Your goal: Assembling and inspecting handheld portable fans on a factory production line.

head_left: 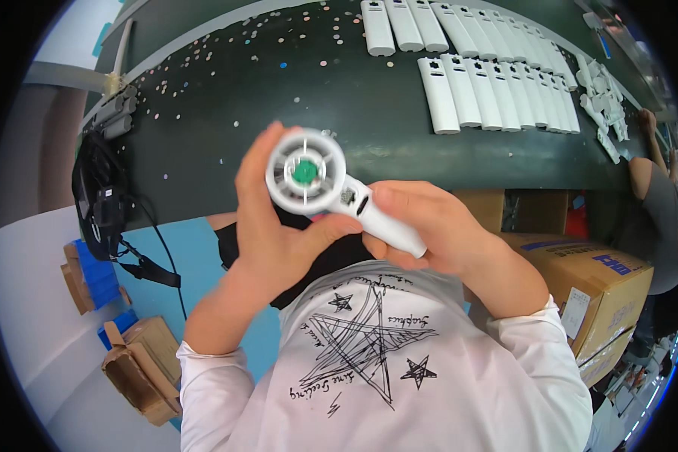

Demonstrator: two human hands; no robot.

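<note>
A white handheld fan (337,197) with a round head and a green centre is held in front of my chest, over the near edge of the dark table. My left hand (267,215) curls around the left side of the fan's round head, its thumb near the neck. My right hand (433,218) grips the handle, the thumb lying close to a dark slot in it. The handle slants down to the right. My left palm side and the fan's back are hidden from view.
Two rows of white handle-shaped casings (481,94) lie on the dark green table (226,143), with loose white parts (604,102) at their right. Small dots are scattered at the far left. A black strapped device (102,200) hangs left, a cardboard box (591,290) stands right, near another person (655,218).
</note>
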